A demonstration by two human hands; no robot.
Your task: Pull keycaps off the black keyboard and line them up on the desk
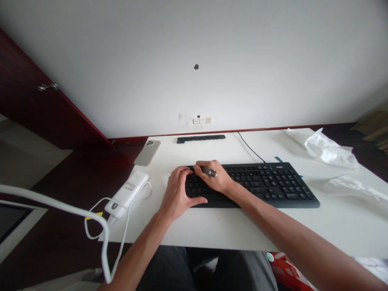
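Note:
A black keyboard lies on the white table. My left hand rests at the keyboard's left end, thumb stretched along the lower keys and fingers curved over the upper left corner, apart from the thumb. My right hand is closed around a dark pen-like tool with a metallic end, over the upper left keys. The tool's tip is hidden behind the fingers. Behind the keyboard, near the wall, lies a row of loose black keycaps.
A phone lies at the back left. Nearer is a white power bank with a white cable looping off the left edge. Clear plastic bags lie at right. A black cord runs behind the keyboard.

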